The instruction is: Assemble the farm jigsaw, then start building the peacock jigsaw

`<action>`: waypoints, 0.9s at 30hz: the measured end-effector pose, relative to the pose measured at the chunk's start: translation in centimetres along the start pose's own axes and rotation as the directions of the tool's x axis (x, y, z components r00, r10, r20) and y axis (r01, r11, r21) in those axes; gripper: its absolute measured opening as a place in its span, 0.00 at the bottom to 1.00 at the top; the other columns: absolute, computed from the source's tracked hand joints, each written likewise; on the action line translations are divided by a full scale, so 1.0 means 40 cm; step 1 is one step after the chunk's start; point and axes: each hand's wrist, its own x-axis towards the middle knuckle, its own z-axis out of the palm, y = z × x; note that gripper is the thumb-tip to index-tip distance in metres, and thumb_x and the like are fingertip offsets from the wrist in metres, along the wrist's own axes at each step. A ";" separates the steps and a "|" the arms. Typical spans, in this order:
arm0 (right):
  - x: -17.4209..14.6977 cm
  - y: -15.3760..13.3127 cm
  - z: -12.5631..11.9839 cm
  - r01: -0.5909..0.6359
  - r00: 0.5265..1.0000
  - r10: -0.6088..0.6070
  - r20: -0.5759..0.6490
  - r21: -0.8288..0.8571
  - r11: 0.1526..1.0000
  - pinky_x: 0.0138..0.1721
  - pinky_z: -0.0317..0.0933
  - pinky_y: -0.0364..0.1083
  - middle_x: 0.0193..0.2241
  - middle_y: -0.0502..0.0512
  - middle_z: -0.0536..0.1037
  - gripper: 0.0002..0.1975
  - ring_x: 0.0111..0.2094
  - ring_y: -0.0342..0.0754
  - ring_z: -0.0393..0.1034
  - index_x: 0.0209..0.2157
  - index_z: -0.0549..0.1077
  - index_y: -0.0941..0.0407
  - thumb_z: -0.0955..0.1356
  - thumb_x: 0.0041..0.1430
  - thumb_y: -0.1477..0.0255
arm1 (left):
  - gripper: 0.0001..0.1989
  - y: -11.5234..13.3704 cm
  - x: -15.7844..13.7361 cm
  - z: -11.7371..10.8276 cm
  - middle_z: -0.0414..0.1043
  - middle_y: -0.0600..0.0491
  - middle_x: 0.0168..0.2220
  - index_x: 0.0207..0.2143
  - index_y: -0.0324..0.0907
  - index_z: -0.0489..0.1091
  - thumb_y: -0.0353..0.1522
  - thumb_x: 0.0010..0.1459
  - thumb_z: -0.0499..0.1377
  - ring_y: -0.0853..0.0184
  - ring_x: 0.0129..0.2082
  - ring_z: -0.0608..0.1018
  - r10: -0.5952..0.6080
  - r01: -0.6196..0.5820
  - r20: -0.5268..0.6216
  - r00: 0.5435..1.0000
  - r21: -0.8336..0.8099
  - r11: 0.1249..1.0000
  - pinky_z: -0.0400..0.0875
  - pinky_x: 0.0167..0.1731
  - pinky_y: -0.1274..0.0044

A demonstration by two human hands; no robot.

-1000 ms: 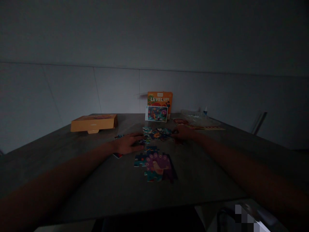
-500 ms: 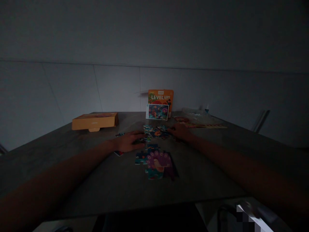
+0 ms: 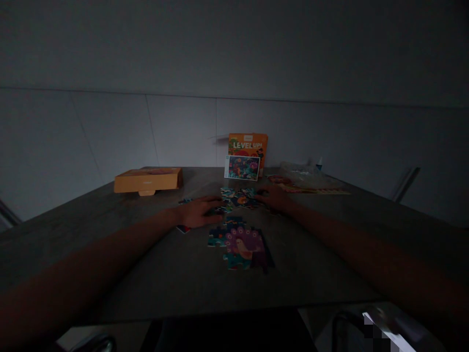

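My left hand lies palm down with its fingers spread, on and beside loose jigsaw pieces; a red-and-dark piece shows under its wrist side. My right hand reaches in from the other side, fingers apart, its fingertips at the edge of a pile of jigsaw pieces. In the dim light I make out nothing gripped in it. Nearer to me lies a joined section of jigsaw with a purple peacock, with a few teal and dark blue pieces attached at its upper left.
Behind the pieces, a small picture card leans against an orange "LEVEL UP!" box. An orange box part with a tab stands at the left. At the right lie a clear plastic bag and a printed sheet. The grey table meets a wall.
The view has shifted slightly, so everything sits a little further right and higher. Both hands stay in nearly the same places over the pieces.
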 end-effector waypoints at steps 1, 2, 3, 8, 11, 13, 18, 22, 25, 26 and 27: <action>-0.001 -0.001 -0.001 0.003 1.000 -0.003 -0.007 0.009 1.000 0.49 0.68 0.51 0.45 0.58 0.83 0.15 0.47 0.57 0.77 0.46 0.81 0.56 0.70 0.61 0.63 | 0.29 -0.001 0.000 0.001 0.61 0.42 0.66 0.64 0.42 0.62 0.49 0.69 0.50 0.54 0.65 0.67 0.005 -0.005 -0.004 1.000 0.000 1.000 0.62 0.64 0.64; -0.002 -0.001 -0.003 0.006 1.000 -0.006 -0.015 0.018 1.000 0.49 0.67 0.51 0.45 0.58 0.83 0.15 0.47 0.56 0.77 0.45 0.81 0.56 0.71 0.61 0.63 | 0.29 -0.001 0.000 0.002 0.61 0.43 0.66 0.64 0.43 0.62 0.49 0.69 0.49 0.55 0.65 0.67 0.010 -0.010 -0.005 1.000 0.003 1.000 0.62 0.64 0.65; -0.003 -0.002 -0.004 0.008 1.000 -0.008 -0.021 0.027 1.000 0.50 0.67 0.51 0.46 0.58 0.82 0.15 0.47 0.56 0.76 0.45 0.81 0.56 0.72 0.60 0.63 | 0.29 -0.001 0.000 0.002 0.61 0.43 0.66 0.64 0.42 0.62 0.49 0.69 0.49 0.56 0.65 0.67 0.013 -0.013 -0.002 1.000 0.007 1.000 0.62 0.64 0.66; -0.005 0.000 -0.011 0.077 0.986 -0.077 -0.147 -0.009 0.997 0.54 0.63 0.54 0.45 0.62 0.81 0.16 0.50 0.60 0.73 0.42 0.80 0.58 0.74 0.56 0.61 | 0.31 0.002 0.000 0.001 0.61 0.43 0.66 0.64 0.41 0.62 0.51 0.69 0.46 0.56 0.65 0.67 0.013 -0.013 0.003 1.000 0.022 1.000 0.61 0.64 0.67; -0.006 -0.001 -0.017 0.176 0.951 -0.183 -0.248 -0.051 0.983 0.55 0.61 0.56 0.44 0.62 0.80 0.16 0.48 0.59 0.72 0.41 0.78 0.59 0.74 0.56 0.61 | 0.30 0.002 -0.002 0.000 0.62 0.43 0.66 0.65 0.42 0.60 0.50 0.69 0.47 0.55 0.65 0.66 0.017 -0.017 -0.005 1.000 0.030 0.999 0.62 0.64 0.65; -0.013 -0.014 -0.027 0.264 0.910 -0.268 -0.316 -0.057 0.963 0.56 0.61 0.56 0.45 0.63 0.78 0.16 0.49 0.59 0.71 0.43 0.77 0.59 0.73 0.58 0.62 | 0.32 0.005 -0.004 -0.003 0.59 0.41 0.67 0.69 0.42 0.52 0.47 0.69 0.49 0.53 0.66 0.65 0.046 -0.045 -0.036 0.998 0.044 0.998 0.61 0.65 0.63; -0.058 -0.101 -0.058 0.474 0.785 -0.439 -0.436 -0.032 0.880 0.55 0.62 0.56 0.47 0.63 0.76 0.20 0.51 0.58 0.69 0.45 0.76 0.55 0.72 0.59 0.55 | 0.38 0.041 -0.005 -0.017 0.49 0.40 0.71 0.73 0.41 0.37 0.41 0.68 0.52 0.49 0.70 0.56 0.204 -0.184 -0.147 0.968 0.136 0.973 0.56 0.67 0.58; -0.084 -0.161 -0.066 0.619 0.712 -0.581 -0.395 -0.037 0.784 0.54 0.63 0.56 0.47 0.62 0.76 0.20 0.51 0.57 0.70 0.46 0.76 0.54 0.70 0.60 0.54 | 0.39 0.076 -0.002 -0.023 0.50 0.37 0.71 0.72 0.37 0.37 0.41 0.68 0.52 0.50 0.70 0.55 0.233 -0.201 -0.207 0.950 0.165 0.966 0.58 0.67 0.58; -0.071 -0.149 -0.054 0.585 0.750 -0.554 -0.360 -0.029 0.811 0.56 0.61 0.57 0.49 0.61 0.77 0.21 0.53 0.57 0.69 0.50 0.76 0.54 0.70 0.61 0.56 | 0.35 0.080 0.001 -0.026 0.54 0.38 0.69 0.71 0.39 0.46 0.43 0.68 0.52 0.50 0.69 0.58 0.188 -0.140 -0.270 0.944 0.189 0.972 0.59 0.66 0.57; -0.062 -0.133 -0.047 0.538 0.785 -0.514 -0.346 -0.029 0.842 0.57 0.61 0.57 0.50 0.62 0.77 0.20 0.54 0.57 0.69 0.51 0.76 0.54 0.70 0.62 0.57 | 0.33 0.077 0.002 -0.027 0.57 0.39 0.68 0.70 0.39 0.50 0.43 0.69 0.51 0.50 0.69 0.60 0.141 -0.088 -0.298 0.944 0.185 0.979 0.60 0.65 0.57; -0.053 -0.113 -0.040 0.481 0.826 -0.467 -0.315 -0.037 0.876 0.57 0.61 0.57 0.51 0.63 0.77 0.20 0.54 0.58 0.69 0.51 0.76 0.55 0.69 0.63 0.59 | 0.31 0.071 0.003 -0.029 0.60 0.39 0.67 0.69 0.39 0.53 0.44 0.69 0.50 0.50 0.68 0.62 0.076 -0.021 -0.326 0.942 0.171 0.985 0.61 0.64 0.57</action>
